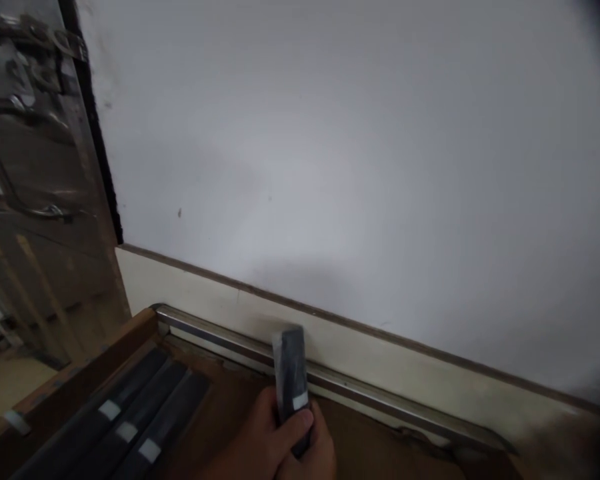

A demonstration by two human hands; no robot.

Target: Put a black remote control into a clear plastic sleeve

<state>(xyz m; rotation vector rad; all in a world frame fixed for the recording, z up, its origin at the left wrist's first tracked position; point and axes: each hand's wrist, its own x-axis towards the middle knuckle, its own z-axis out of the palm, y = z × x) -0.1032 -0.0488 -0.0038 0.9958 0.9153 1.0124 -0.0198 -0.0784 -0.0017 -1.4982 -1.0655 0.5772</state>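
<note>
Where thumb meets white label, hand around dark bar, writing unreadable.

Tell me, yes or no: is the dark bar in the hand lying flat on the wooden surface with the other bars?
No: the hand holds the dark bar upright, apart from the three bars lying flat.

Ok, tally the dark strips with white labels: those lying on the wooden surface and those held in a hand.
Dark strips lying on the wooden surface: 3
Dark strip held in a hand: 1
Total: 4
</note>
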